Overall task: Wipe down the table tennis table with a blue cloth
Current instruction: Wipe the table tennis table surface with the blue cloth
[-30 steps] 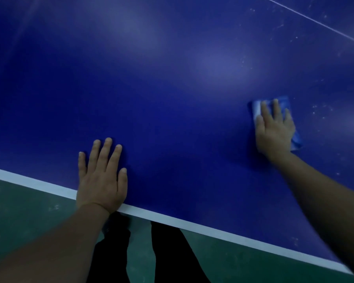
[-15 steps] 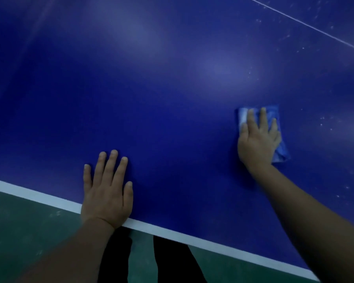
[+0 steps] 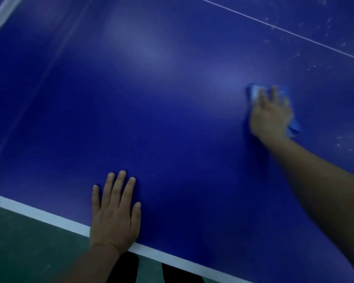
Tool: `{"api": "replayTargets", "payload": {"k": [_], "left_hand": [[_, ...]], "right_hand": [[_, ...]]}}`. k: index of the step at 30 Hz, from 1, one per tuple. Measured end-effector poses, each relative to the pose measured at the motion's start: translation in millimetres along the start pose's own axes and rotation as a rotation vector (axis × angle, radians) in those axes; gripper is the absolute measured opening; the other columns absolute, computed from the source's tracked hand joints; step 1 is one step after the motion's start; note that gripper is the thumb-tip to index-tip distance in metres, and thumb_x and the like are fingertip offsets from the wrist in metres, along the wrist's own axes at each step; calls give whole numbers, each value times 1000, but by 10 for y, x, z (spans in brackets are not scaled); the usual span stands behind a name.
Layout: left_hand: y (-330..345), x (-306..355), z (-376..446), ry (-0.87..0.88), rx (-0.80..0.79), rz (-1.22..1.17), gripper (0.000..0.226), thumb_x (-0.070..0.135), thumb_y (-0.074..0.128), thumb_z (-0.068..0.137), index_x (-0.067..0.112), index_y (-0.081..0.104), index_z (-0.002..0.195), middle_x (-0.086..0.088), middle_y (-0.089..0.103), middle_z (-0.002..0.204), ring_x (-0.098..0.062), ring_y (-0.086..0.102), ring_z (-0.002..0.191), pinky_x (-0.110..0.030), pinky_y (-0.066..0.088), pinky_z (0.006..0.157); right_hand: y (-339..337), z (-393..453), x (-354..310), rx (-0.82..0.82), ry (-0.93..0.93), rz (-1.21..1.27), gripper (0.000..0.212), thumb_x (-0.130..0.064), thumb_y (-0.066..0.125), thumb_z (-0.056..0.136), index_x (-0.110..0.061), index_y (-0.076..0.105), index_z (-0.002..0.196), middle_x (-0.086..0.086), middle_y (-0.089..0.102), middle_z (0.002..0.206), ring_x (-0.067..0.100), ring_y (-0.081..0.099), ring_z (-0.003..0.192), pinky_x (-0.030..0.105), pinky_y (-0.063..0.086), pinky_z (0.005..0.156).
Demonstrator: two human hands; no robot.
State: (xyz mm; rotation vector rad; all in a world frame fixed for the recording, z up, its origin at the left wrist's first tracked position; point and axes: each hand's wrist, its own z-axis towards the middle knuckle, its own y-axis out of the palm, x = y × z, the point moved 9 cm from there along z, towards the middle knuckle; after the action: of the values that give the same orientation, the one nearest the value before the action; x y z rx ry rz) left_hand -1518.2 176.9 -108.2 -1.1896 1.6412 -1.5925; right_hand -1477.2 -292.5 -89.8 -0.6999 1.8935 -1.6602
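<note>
My right hand [image 3: 271, 117] presses the blue cloth [image 3: 293, 124] flat on the table [image 3: 172, 119], fingers spread, blurred. My left hand [image 3: 114, 213] lies flat and open at the near white edge line [image 3: 39, 215]. Risk: the cloth bunching under uneven pressure, leaving the white specks [image 3: 339, 139] beside it unwiped.

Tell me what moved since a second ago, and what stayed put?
The right hand kept the blue cloth pressed flat and slid it over the table, first toward the near edge, then away again; it is blurred now. The left hand stayed flat by the white edge line.
</note>
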Motion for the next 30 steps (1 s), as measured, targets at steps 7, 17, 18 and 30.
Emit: {"api": "replayTargets", "payload": {"k": [7, 17, 18, 30], "left_hand": [[-359, 236, 934, 16, 119, -115, 55, 37, 37, 93, 5, 54, 136, -16, 44, 149, -35, 37, 138, -52, 15, 120], [-373, 1171, 2910, -18, 101, -70, 65, 42, 29, 101, 15, 14, 158, -9, -4, 167, -22, -11, 153, -49, -9, 122], [-338, 1165, 2928, -26, 96, -70, 65, 43, 28, 101, 15, 13, 158, -9, -7, 166, -22, -14, 152, -48, -11, 122], [-218, 1183, 3021, 11, 57, -69, 64, 45, 24, 96, 18, 33, 154, -9, 20, 164, -24, 5, 153, -53, -3, 122]], "right_hand": [[132, -283, -984, 87, -244, 16, 57, -31, 32, 95, -28, 39, 151, 6, 26, 163, 44, 25, 145, 65, 23, 111], [-133, 1025, 417, 69, 279, 169, 52, -42, 21, 104, -35, 25, 155, -2, 9, 167, 39, 10, 151, 62, 10, 118], [-114, 927, 313, 84, 283, 150, 53, -39, 21, 103, -34, 27, 155, 0, 10, 167, 40, 11, 150, 63, 11, 118], [-107, 1309, 702, 52, 305, 116, 51, -42, 25, 104, -35, 28, 155, -3, 12, 167, 39, 13, 150, 61, 13, 118]]}}
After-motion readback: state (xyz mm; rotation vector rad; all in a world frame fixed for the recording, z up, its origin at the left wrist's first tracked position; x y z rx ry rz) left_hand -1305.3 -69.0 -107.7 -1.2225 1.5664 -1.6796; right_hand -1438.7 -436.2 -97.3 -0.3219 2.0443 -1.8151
